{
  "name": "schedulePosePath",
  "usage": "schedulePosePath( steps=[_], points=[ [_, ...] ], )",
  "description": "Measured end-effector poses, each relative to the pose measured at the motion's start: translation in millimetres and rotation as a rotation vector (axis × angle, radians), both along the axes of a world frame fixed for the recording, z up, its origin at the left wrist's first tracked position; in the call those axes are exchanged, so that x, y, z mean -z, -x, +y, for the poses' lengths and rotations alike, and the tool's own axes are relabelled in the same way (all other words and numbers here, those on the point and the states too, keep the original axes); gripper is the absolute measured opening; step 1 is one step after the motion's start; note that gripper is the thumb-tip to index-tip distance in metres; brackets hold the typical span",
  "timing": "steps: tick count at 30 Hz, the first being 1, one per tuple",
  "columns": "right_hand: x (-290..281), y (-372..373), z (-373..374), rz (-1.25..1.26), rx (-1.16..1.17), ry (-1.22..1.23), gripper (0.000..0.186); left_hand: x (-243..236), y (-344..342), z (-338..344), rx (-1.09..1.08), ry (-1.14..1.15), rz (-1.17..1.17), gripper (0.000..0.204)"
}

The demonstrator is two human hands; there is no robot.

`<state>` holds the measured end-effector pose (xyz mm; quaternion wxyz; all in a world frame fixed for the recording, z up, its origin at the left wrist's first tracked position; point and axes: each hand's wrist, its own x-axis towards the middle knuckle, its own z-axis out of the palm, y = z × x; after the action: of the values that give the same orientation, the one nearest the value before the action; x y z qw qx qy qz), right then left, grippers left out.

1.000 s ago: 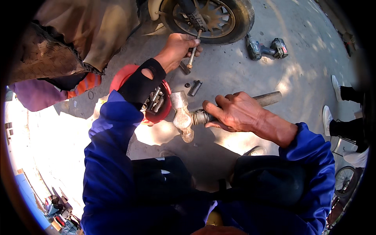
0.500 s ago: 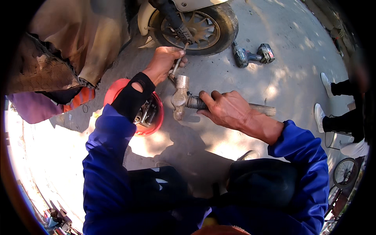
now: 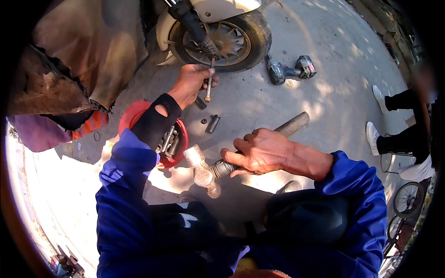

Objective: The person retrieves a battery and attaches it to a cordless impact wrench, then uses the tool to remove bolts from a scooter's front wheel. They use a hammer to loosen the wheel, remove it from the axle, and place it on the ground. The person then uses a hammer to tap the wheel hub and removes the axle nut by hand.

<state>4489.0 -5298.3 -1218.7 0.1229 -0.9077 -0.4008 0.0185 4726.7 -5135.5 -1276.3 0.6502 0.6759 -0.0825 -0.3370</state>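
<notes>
In my left hand [image 3: 191,84] is a thin metal rod [image 3: 208,93], pinched between the fingers. Its far end meets the hub area of a spoked wheel [image 3: 260,39], beside the dark fork leg [image 3: 197,31]; whether it sits inside the axle hole I cannot tell. My right hand [image 3: 265,152] is wrapped round the handle of a hammer [image 3: 202,174]. The hammer head hangs low, nearer my knees, apart from the rod. Under my left forearm stands a red bowl [image 3: 130,115] with several metal sockets in it, partly hidden by the sleeve.
A dark cylindrical socket [image 3: 212,123] and a small nut-like piece [image 3: 204,121] lie on the concrete. A cordless power tool [image 3: 277,72] rests right of the wheel. Brown covering [image 3: 106,51] hangs at left. A person in white shoes [image 3: 372,138] is at far right, near a bicycle [image 3: 409,200].
My right hand has drawn the hammer head back toward me, away from the rod, tilting the handle up to the right. My left hand still grips the rod. The whole view has shifted slightly.
</notes>
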Motion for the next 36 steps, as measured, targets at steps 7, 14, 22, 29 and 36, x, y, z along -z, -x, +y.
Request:
schedulePosePath(
  steps=[7, 14, 22, 29, 36],
  points=[
    [2, -15, -5, 0.082, 0.317, 0.01, 0.048, 7, -7, 0, -0.009, -0.009, 0.009, 0.016],
    [5, -19, -7, 0.096, 0.359, -0.013, 0.047, 9, -11, -3, 0.023, 0.007, 0.018, 0.015],
    [-8, -4, -10, -0.075, -0.074, -0.06, 0.046, 7, -9, 1, 0.034, -0.024, 0.008, 0.016],
    [2, -15, -7, 0.038, 0.284, 0.027, 0.047, 10, -15, 0, 0.053, -0.009, 0.002, 0.017],
    [11, -36, -14, 0.063, 0.417, 0.027, 0.049, 8, -16, -5, 0.015, -0.014, -0.023, 0.017]
  ],
)
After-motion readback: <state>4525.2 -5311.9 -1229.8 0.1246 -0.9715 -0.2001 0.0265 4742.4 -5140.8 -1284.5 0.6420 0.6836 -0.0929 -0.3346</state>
